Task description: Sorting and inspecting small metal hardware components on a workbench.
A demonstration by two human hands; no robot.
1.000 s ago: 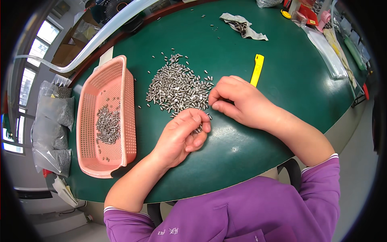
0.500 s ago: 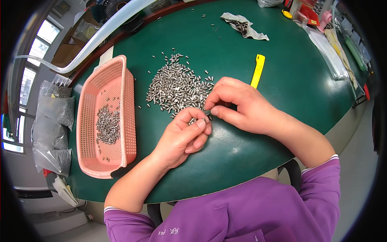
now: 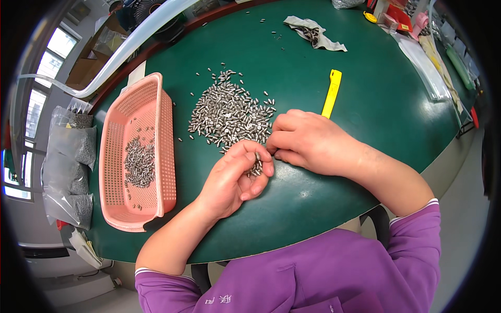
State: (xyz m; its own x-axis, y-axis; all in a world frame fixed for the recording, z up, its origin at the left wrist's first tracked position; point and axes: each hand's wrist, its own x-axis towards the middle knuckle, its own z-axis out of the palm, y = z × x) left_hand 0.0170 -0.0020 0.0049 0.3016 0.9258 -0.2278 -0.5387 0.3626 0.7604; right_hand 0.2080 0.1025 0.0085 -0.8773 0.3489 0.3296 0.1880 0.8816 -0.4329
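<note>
A heap of small silver bullet-shaped metal pieces (image 3: 229, 112) lies on the green table (image 3: 386, 122). Just below its near edge, my left hand (image 3: 235, 177) is cupped, its fingers curled around several of the metal pieces (image 3: 255, 166). My right hand (image 3: 315, 142) is close beside the left one's fingertips, back upward, with its fingers bent and drawn together. Whatever it may hold is hidden under the fingers. To the left stands a pink plastic basket (image 3: 168, 151) with a smaller pile of similar metal pieces (image 3: 140, 163) on its bottom.
Beyond my right hand lies a yellow flat tool (image 3: 332, 94). A crumpled white cloth (image 3: 315, 35) with dark bits rests at the far side. Clear bags of small parts (image 3: 73, 161) sit left of the basket. Flat plastic bags (image 3: 424, 68) lie far right.
My left thumb has lifted back, showing the metal pieces in that hand. The right hand has turned back-up and its fingers have lowered toward the table.
</note>
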